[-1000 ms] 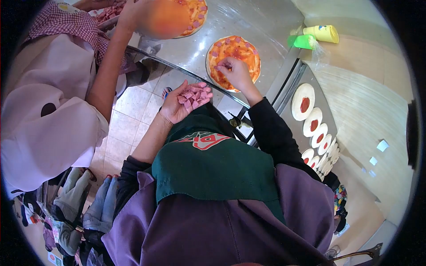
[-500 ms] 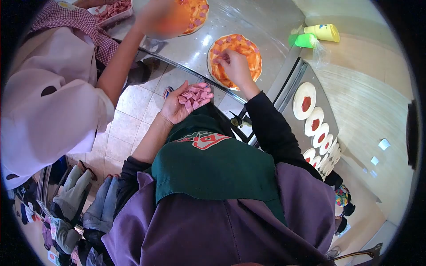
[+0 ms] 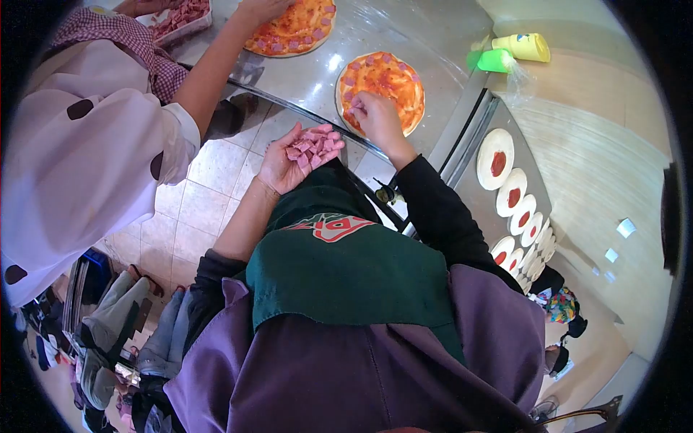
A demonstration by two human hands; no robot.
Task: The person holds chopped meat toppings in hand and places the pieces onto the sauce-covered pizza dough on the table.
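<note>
While the person's left hand [image 3: 287, 164] lies palm up and outspread beneath a heap of pink meat cubes [image 3: 312, 150], I see the right hand [image 3: 380, 120] set in a pinch over the sauced pizza [image 3: 398, 86] on the metal counter [image 3: 426, 32], though whether it grips one I cannot tell

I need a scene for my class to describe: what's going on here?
The wearer's upturned left hand holds pink pieces, while the right hand is over the left side of a sauced pizza on a metal counter. Similar pieces dot that pizza's far and left edges. Nearby, a co-worker's hand is at another pizza.
</note>
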